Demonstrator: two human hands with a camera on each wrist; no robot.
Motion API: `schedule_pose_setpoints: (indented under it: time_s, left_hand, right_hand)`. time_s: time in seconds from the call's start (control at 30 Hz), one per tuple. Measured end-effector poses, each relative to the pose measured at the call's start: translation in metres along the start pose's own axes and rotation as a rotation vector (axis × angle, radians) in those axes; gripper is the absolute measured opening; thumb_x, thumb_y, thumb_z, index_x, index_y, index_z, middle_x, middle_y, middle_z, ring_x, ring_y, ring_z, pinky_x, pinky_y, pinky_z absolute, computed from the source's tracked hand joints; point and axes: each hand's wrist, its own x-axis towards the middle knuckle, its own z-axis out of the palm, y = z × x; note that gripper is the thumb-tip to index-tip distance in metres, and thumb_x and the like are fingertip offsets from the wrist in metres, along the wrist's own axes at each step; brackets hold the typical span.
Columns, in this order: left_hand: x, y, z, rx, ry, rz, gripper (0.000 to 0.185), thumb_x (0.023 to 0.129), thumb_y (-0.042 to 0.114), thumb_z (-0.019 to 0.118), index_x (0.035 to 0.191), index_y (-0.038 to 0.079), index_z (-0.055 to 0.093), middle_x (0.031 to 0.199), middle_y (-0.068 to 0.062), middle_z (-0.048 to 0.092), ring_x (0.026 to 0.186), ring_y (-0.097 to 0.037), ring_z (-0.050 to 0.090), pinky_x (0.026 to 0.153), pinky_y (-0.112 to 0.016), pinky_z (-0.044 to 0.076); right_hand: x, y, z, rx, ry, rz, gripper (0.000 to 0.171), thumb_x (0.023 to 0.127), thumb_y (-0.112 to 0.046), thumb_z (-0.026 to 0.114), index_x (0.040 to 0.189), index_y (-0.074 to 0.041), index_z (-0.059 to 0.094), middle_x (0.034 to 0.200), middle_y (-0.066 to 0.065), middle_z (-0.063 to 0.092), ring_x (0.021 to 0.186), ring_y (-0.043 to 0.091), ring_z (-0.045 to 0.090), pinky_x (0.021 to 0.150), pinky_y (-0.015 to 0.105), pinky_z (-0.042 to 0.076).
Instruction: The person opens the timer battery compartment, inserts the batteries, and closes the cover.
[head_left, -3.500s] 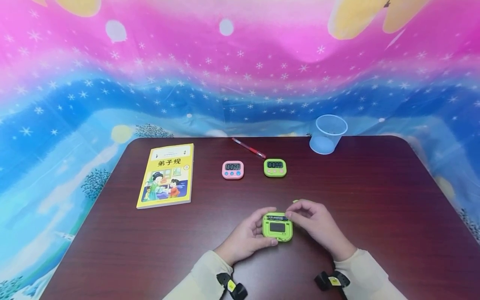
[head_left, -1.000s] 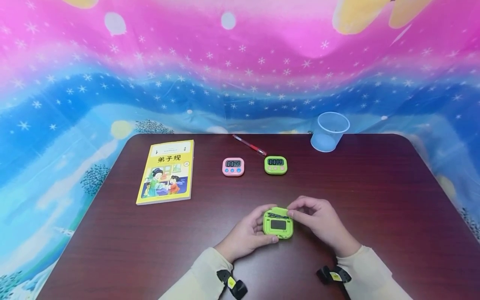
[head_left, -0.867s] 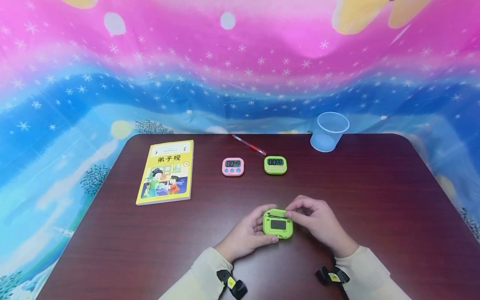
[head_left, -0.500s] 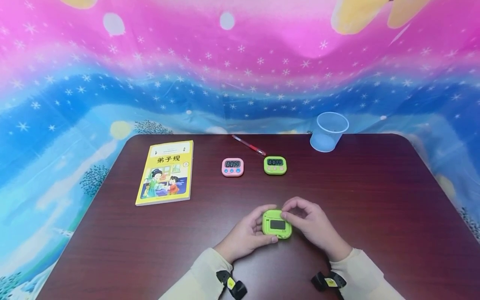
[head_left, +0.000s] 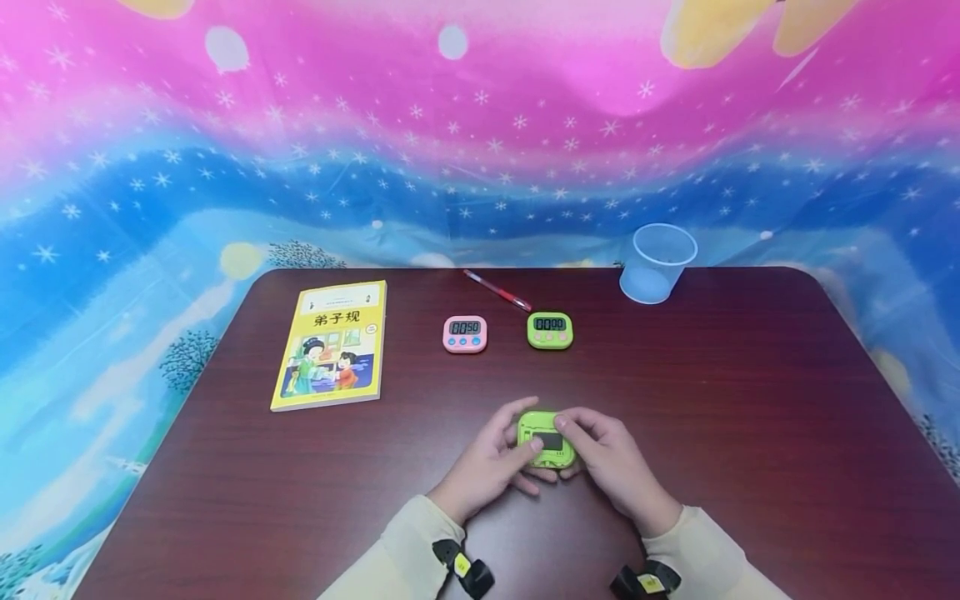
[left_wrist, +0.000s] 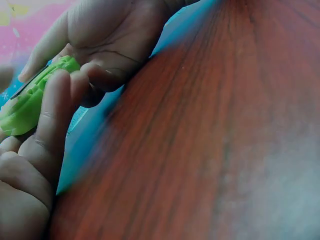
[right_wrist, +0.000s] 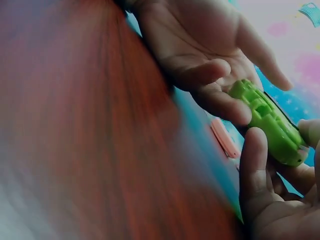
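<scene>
green digital timer (head_left: pixel 547 437), lower centre | left hand (head_left: pixel 491 467) and right hand (head_left: pixel 611 462) both grip its edges | likely light, rigid, smooth plastic | best held by side edges

Showing bright lime green with a dark grey panel: the timer (head_left: pixel 546 439) between the left hand (head_left: pixel 491 465) and the right hand (head_left: pixel 611 462), cream sleeves (head_left: pixel 408 554) trailing behind. Gleaming in dark reddish-brown woodgrain: the table (head_left: pixel 750 400). Glowing yellow with a colourful cartoon cover and black characters: the book (head_left: pixel 332 345). Sitting in pale pink with blue buttons: the pink timer (head_left: pixel 465 334). Shining green with pink buttons: the second green timer (head_left: pixel 550 330). Lying in red: the pen (head_left: pixel 497 291). Looking clear with a bluish tint: the cup (head_left: pixel 657 262). Swirling in pink, blue and yellow, sprinkled with white stars: the backdrop (head_left: pixel 480 133).
</scene>
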Motion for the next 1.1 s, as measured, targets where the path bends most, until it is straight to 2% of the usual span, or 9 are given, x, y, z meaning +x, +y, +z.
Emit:
schedule_pose_setpoints:
  time_s: [0.1,0.23,0.43,0.63,0.8,1.1]
  left_hand:
    - [0.000,0.001,0.000,-0.030,0.036,-0.028,0.048,0.107,0.026,0.049,0.150,0.009,0.038,0.112,-0.022,0.068,0.078,-0.031,0.074,0.060,-0.038,0.063]
    - [-0.001,-0.002,0.001,-0.052,0.084,-0.040,0.043,0.108,0.029,0.046,0.144,0.006,0.046,0.100,-0.021,0.069,0.065,-0.024,0.071,0.057,-0.038,0.063]
    - [0.007,-0.003,0.007,-0.048,0.139,-0.016,0.041,0.106,0.031,0.050,0.139,0.007,0.053,0.102,-0.016,0.066,0.058,-0.021,0.067,0.054,-0.037,0.063]
    - [0.013,0.002,0.007,-0.040,0.167,0.010,0.038,0.107,0.027,0.050,0.140,0.009,0.054,0.103,-0.018,0.067,0.059,-0.022,0.068,0.055,-0.041,0.063]
    - [0.014,0.001,0.007,-0.074,0.173,-0.001,0.036,0.106,0.020,0.050,0.139,0.007,0.055,0.106,-0.019,0.067,0.059,-0.023,0.068,0.056,-0.042,0.063]
    - [0.013,0.002,0.006,-0.109,0.163,-0.008,0.036,0.105,0.015,0.051,0.140,0.005,0.055,0.108,-0.020,0.067,0.059,-0.023,0.068,0.057,-0.039,0.063]
  right_hand:
    - [-0.001,0.001,0.004,0.013,0.029,-0.004,0.028,0.101,-0.025,0.061,0.111,0.000,0.070,0.099,0.014,0.069,0.062,0.018,0.064,0.057,0.032,0.061]
    - [-0.003,0.006,0.006,0.049,0.020,0.003,0.033,0.101,-0.027,0.062,0.117,0.000,0.070,0.106,0.016,0.069,0.064,0.019,0.065,0.059,0.034,0.062]
    - [-0.002,0.009,0.007,0.197,0.025,0.013,0.033,0.102,-0.024,0.060,0.120,0.004,0.065,0.110,0.015,0.066,0.071,0.021,0.068,0.061,0.037,0.063]
    - [0.000,0.008,0.009,0.307,0.003,-0.073,0.038,0.106,-0.021,0.053,0.125,0.011,0.059,0.108,0.015,0.067,0.075,0.019,0.067,0.066,0.034,0.063]
    - [0.000,0.009,0.009,0.286,0.005,-0.106,0.037,0.106,-0.016,0.051,0.127,0.013,0.059,0.108,0.014,0.068,0.075,0.018,0.066,0.065,0.031,0.062]
    - [0.002,0.009,0.007,0.264,0.002,-0.079,0.033,0.103,-0.009,0.050,0.128,0.011,0.060,0.117,0.023,0.064,0.079,0.021,0.068,0.066,0.034,0.063]
